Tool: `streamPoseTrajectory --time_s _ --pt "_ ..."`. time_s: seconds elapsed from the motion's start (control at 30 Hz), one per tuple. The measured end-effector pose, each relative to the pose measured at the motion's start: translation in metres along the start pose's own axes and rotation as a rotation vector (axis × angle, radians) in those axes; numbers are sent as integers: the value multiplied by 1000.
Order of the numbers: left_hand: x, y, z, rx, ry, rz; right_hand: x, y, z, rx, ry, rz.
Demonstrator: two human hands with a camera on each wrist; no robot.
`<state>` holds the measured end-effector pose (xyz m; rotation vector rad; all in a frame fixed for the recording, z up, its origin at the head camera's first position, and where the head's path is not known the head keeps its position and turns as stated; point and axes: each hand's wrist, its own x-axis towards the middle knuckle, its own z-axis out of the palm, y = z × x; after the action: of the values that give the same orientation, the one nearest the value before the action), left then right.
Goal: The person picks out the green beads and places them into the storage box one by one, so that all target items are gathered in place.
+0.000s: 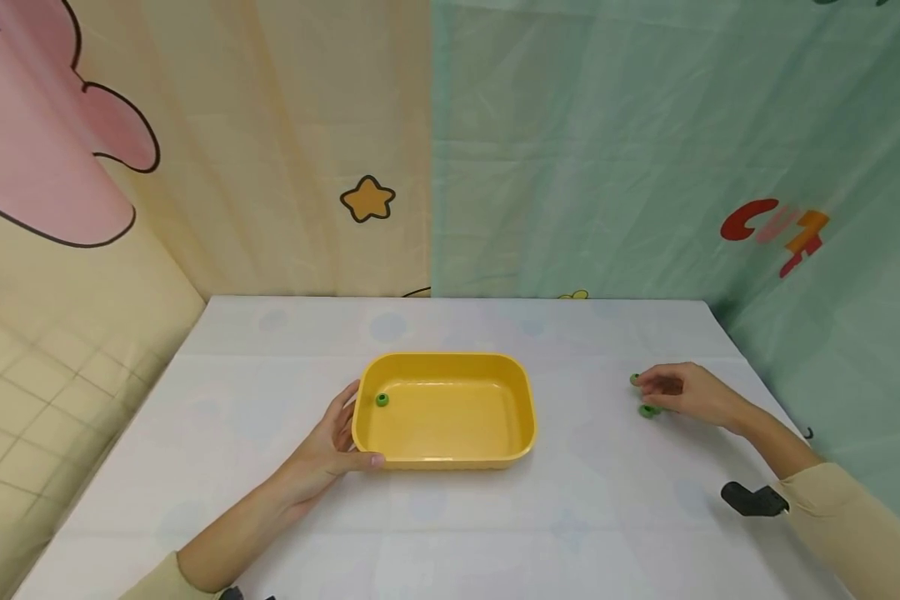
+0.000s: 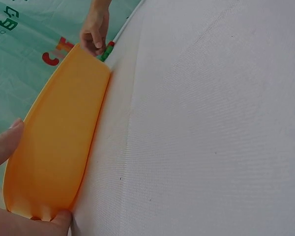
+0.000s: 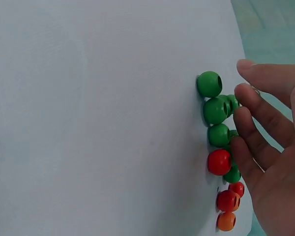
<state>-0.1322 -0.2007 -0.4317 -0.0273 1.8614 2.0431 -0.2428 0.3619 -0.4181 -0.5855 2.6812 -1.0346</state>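
Observation:
My left hand (image 1: 315, 461) grips the left end of a yellow rectangular tray (image 1: 450, 421), thumb over the near rim and fingers against the outer wall. Inside the tray, near its left wall, lies one green bead (image 1: 382, 400). At the right of the table my right hand (image 1: 690, 393) hovers over a cluster of round beads, thumb and fingers apart with nothing visible between them. In the right wrist view, green beads (image 3: 209, 84) stand closest to its fingertips, with a red bead (image 3: 219, 162) and an orange bead (image 3: 226, 221) lower down. The hand hides part of the cluster.
A white cloth covers the table (image 1: 585, 517). Behind it hangs a printed curtain (image 1: 570, 150), cream at left and green at right, which also runs along the sides. A black strap piece (image 1: 753, 500) sticks out beside the right sleeve.

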Motion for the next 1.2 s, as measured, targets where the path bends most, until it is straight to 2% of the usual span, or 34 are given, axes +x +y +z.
streamPoseTrajectory --time_s 0.23,0.37,0.67,0.9,1.2 --pt "0 0 -1 10 4 11 -7 8 9 -119 90 -105" --pt "0 0 0 5 1 11 -9 15 11 -137 127 -149" --pt "0 0 0 -10 -5 19 -11 18 13 -197 133 -292" --pt "-1 -1 -1 -20 -9 19 -9 13 12 -234 119 -282" --pt "0 -2 0 -6 -2 13 -1 3 4 -161 84 -163"
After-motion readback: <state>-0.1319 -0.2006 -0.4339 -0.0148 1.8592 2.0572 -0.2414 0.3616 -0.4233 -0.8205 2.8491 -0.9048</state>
